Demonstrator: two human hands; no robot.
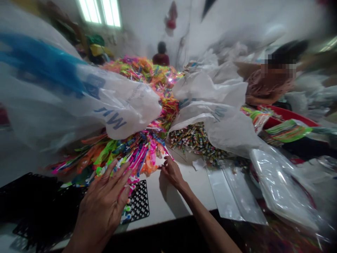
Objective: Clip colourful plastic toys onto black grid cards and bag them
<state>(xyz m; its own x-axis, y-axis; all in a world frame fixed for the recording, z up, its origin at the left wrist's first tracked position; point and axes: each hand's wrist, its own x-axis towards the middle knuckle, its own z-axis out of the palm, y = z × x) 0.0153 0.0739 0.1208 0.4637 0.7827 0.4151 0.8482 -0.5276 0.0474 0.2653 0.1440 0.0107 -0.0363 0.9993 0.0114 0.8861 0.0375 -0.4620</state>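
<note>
My left hand (105, 196) is held flat, its fingers stretched out over the near edge of a heap of bright plastic pieces (142, 151). Under it lies a black perforated tray (142, 200), partly hidden, with small coloured pieces standing along its left side. At the right edge of the heap is my right hand (172, 172), its thumb and fingers curled together just above the white table (181, 207). Whatever sits between those fingertips is too small to make out.
Large printed plastic bags (131, 102) flank the heap. Small patterned cylinders (189, 138) spill from the right bag (231, 130). Clear plastic bags (234, 196) hang over the table's right edge. Dark trays (34, 200) are stacked at left. Co-workers sit at right (271, 80) and behind (161, 58).
</note>
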